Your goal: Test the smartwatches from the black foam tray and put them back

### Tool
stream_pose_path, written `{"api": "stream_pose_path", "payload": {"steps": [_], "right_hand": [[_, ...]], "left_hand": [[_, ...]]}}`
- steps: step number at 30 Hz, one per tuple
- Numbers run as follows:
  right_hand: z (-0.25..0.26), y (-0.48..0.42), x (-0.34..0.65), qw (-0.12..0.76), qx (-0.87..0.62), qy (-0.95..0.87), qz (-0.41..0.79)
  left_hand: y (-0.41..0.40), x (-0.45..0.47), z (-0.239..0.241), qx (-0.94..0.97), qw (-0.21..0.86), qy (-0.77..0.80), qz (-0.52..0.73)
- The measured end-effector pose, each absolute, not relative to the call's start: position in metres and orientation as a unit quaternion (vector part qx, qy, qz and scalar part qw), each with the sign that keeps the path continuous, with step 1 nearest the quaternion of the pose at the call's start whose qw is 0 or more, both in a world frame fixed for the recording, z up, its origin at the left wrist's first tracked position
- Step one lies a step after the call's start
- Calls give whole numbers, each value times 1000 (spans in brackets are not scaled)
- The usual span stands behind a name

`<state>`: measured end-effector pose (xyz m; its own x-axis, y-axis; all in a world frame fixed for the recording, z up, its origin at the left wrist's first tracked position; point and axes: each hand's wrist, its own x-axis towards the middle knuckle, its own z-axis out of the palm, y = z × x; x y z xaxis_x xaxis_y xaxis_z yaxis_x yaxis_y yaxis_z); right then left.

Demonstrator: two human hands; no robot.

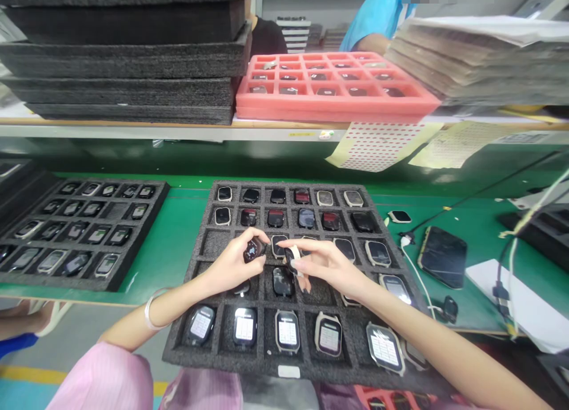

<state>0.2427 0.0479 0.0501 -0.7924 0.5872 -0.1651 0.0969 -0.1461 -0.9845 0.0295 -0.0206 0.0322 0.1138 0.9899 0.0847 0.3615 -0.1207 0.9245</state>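
My left hand [235,262] is closed round a small dark smartwatch body [252,250], held just above a black foam tray [208,244] with a grid of pockets. My right hand [322,262] pinches another dark watch body [291,259] over the tray's middle row. Most pockets hold watch bodies; those in the front row, such as one lit watch [287,331], show bright screens. The pockets at the tray's left side are bare.
A second black foam tray [111,211] of watches lies to the left on the green bench. A phone [443,256], cables and a loose watch [399,216] lie to the right. The shelf above carries stacked black foam [128,60], a red tray [333,102] and paper stacks [480,54]. Another person in blue [377,16] sits beyond.
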Motion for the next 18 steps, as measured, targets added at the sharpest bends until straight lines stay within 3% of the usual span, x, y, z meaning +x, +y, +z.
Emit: {"api": "stream_pose_path", "payload": {"steps": [8, 12, 18], "right_hand": [[50, 51, 243, 165, -268, -633, 707], [54, 47, 243, 181, -278, -622, 709], [57, 47, 244, 180, -274, -633, 701]], "left_hand": [[-21, 29, 33, 623, 400, 530, 414], [-23, 30, 31, 577, 475, 516, 417], [-25, 30, 32, 570, 486, 506, 427]]}}
